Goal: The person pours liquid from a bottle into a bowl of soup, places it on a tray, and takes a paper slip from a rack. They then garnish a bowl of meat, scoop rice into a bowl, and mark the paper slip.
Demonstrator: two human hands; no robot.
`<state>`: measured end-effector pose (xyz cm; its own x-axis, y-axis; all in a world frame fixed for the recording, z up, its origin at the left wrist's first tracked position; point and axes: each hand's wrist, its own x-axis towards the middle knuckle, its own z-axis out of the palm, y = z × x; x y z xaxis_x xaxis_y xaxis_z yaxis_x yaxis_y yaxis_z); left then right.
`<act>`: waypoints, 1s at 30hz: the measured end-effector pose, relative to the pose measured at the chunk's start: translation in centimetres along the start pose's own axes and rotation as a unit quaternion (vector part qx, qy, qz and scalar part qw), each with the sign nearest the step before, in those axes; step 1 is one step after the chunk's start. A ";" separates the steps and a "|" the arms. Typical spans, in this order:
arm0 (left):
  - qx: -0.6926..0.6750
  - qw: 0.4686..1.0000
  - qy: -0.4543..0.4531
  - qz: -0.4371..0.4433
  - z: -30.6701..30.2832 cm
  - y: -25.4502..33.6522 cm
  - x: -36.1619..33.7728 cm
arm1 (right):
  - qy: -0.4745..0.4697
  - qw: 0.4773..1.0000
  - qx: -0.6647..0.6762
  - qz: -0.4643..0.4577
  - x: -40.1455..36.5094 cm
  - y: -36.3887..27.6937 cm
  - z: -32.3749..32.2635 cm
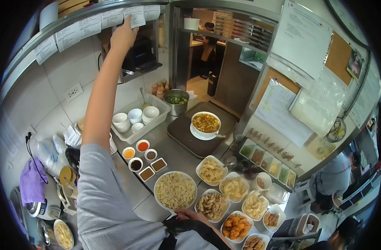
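We see the left hand (124, 36) raised high on an outstretched arm, up at a paper ticket (136, 16) that hangs from the metal rail (59, 24) above the wall. The fingers lie against the ticket's lower edge, close together; we cannot tell whether they pinch the paper or only touch it. More tickets (80, 26) hang in a row along the same rail to the left.

The right hand (189, 215) sits low, close to the body, at the near edge of the tabletop (174, 156) and just beside a round plate of rice (175, 190). Its fingers point left and look loosely stretched (a black strap crosses below them), and we cannot tell whether they hold anything.

Around the rice plate stand white dishes of fried food (235, 226) to the right and a cluster of small sauce dishes (143, 146) behind it. Further back a bowl of yellow soup (205, 123) rests on a dark tray (182, 133), with a steel pot (176, 100) and a white basket (157, 118) of stacked bowls near the wall.
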<state>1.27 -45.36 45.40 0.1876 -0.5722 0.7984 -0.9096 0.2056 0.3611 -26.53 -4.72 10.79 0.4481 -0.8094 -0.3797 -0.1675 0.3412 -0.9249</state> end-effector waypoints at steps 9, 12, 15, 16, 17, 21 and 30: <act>-0.118 0.935 -0.326 0.068 1.3 -0.2 -23.6 | 0.000 0.994 -0.096 -0.052 1.9 2.9 0.1; -0.287 0.797 -0.526 -0.080 -1.5 2.4 -33.8 | 0.007 0.975 -0.173 -0.137 2.3 4.8 0.4; -0.363 0.720 -0.564 -0.179 -2.2 3.7 -43.0 | -0.028 0.970 -0.202 -0.132 2.5 3.6 -0.5; -0.384 0.689 -0.582 -0.196 -2.6 4.0 -45.0 | -0.022 0.967 -0.211 -0.138 2.4 3.1 -0.7; -0.402 0.661 -0.595 -0.218 -3.3 4.8 -47.0 | -0.021 0.963 -0.223 -0.146 2.0 2.5 -0.6; -0.444 0.649 -0.591 -0.177 -4.2 6.6 -51.8 | -0.036 0.970 -0.229 -0.071 1.8 1.3 -0.4; -0.228 0.838 -0.496 -0.021 -2.9 2.0 -54.1 | -0.064 0.961 -0.247 -0.108 2.0 3.7 0.7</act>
<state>-9.66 -11.68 4.38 -0.3897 -0.9183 0.0695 -0.6315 0.3214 0.7057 -25.60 -4.78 6.63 0.6179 -0.7599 -0.2019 -0.4409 -0.1222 -0.8892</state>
